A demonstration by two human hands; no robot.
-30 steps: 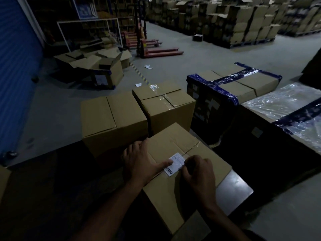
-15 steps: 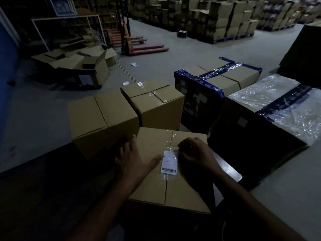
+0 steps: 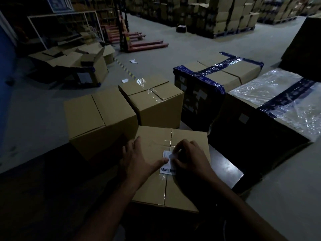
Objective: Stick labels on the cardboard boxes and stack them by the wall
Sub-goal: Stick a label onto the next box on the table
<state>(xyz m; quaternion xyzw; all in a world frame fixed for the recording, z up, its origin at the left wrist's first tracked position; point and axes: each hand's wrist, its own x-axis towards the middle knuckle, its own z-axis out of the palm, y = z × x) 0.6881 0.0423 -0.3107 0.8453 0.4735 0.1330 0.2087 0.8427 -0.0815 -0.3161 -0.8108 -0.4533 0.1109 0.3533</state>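
Since half a second ago our left thumb has slid onto the label [image 3: 168,162], and our right fingers have come down over its far right corner.

At far left, opened brown cartons [image 3: 83,65] lie slumped on the grey concrete floor [image 3: 31,108], flaps splayed. Nearer stand two sealed cardboard boxes: the left box [image 3: 99,119], matte and square-edged, and the taped box [image 3: 154,103] just beside it, with glossy clear tape along its seam.

Our left hand [image 3: 137,160] lies flat on the near box [image 3: 156,185], fingers spread and straight toward its left edge, its grip wide, only the thumb pressing the label's left side. This white paper label, barcode at its near end, sits on the top of the near box across the centre seam. Our right hand [image 3: 189,159] arches over the label with fingertips curled down, a narrow grip pinching or pressing the paper; we cannot tell which.

To the right sit a blue-taped bundle [image 3: 224,75] and a crinkled, film-wrapped load [image 3: 281,101], close together. Open floor lies left of the boxes and beyond, toward the red pallet jack [image 3: 144,44].
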